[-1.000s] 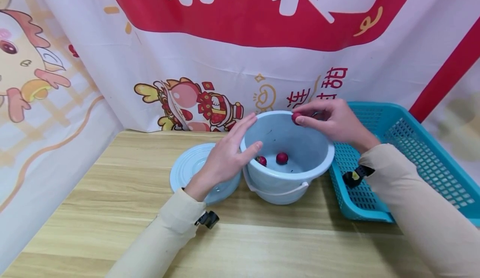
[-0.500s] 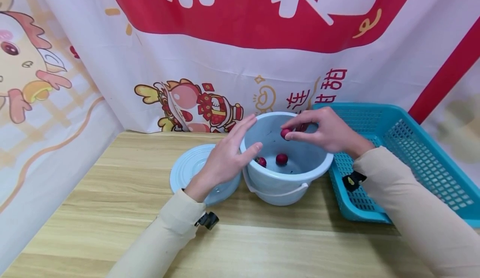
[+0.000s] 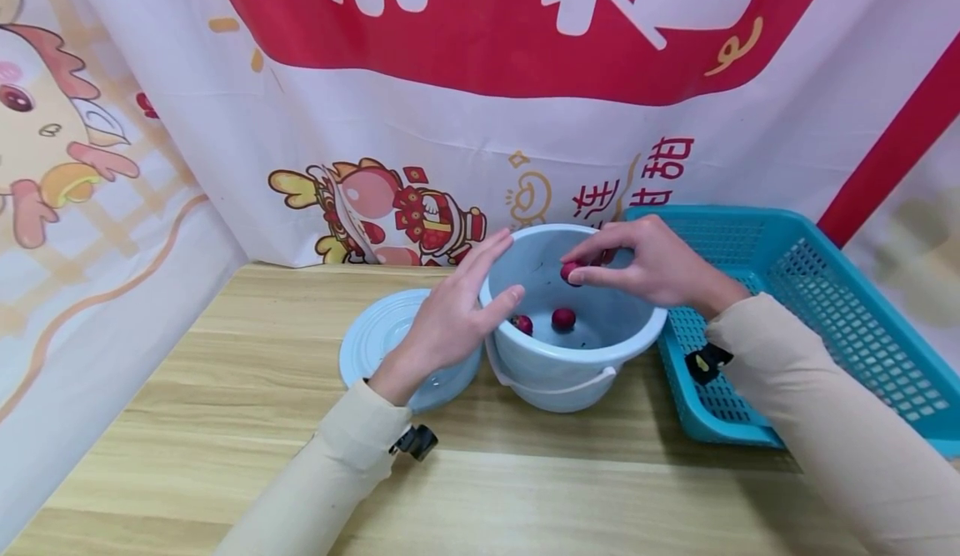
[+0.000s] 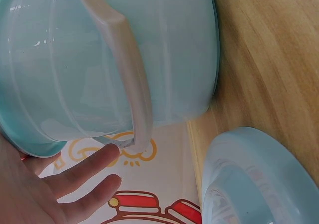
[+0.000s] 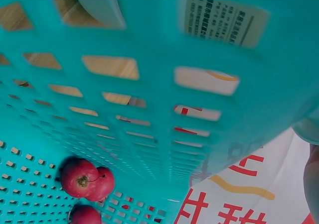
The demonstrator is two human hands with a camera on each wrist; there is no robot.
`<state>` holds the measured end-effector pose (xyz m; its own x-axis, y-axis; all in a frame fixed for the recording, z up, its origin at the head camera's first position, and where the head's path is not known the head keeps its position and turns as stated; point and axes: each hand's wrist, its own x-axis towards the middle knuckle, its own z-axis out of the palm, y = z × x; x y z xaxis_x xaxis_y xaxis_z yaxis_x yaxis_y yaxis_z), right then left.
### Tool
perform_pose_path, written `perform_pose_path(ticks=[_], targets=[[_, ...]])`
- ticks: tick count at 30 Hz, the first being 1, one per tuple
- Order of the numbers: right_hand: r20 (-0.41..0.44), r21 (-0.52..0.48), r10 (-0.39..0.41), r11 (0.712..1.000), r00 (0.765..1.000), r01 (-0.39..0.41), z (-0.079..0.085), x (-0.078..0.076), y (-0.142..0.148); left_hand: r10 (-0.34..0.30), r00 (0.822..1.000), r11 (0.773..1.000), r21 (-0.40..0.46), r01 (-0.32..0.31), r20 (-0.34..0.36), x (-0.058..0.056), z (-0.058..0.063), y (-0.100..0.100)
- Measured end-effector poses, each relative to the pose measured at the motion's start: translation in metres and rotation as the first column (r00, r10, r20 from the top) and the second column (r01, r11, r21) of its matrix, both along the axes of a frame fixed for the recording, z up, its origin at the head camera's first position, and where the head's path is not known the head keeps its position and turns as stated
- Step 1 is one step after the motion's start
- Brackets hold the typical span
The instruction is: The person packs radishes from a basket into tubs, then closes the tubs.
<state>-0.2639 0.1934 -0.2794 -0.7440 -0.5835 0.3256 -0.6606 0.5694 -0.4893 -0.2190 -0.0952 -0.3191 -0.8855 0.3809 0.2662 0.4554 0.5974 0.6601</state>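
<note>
My right hand [image 3: 648, 264] is over the opening of a light blue bucket [image 3: 558, 373]. Thumb and fingers pinch a small round red radish [image 3: 572, 272]. Another dark red patch shows under the curled fingers, partly hidden. Two more radishes [image 3: 563, 318] lie on the bucket's floor. My left hand [image 3: 459, 310] rests against the bucket's left rim, with fairly straight fingers and the thumb across the edge. In the left wrist view, that hand's fingers [image 4: 82, 176] spread below the rim, near the pale bucket handle [image 4: 132, 79]. The right wrist view shows hardly any of the right hand.
A light blue lid [image 3: 375, 335] lies left of the bucket on the wooden table [image 3: 247, 423]. To the right stands a teal perforated basket [image 3: 825, 289]; several radishes [image 5: 79, 178] lie inside it. A printed cloth [image 3: 420, 114] hangs behind.
From the bucket's back right rim, my right hand has moved left and lower over the opening with the radish. It hardly moves in the last half second. My left hand stays put.
</note>
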Motion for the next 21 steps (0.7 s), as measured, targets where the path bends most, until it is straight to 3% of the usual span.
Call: perform_pose_path(ticks=[21], targets=[[-0.008,0.007,-0.004,1.000,1.000,0.004,0.0001,-0.0003,0.0000,0.003,1.000,1.000,-0.001,-0.003,0.009,0.0010,0.0008,0.0000]])
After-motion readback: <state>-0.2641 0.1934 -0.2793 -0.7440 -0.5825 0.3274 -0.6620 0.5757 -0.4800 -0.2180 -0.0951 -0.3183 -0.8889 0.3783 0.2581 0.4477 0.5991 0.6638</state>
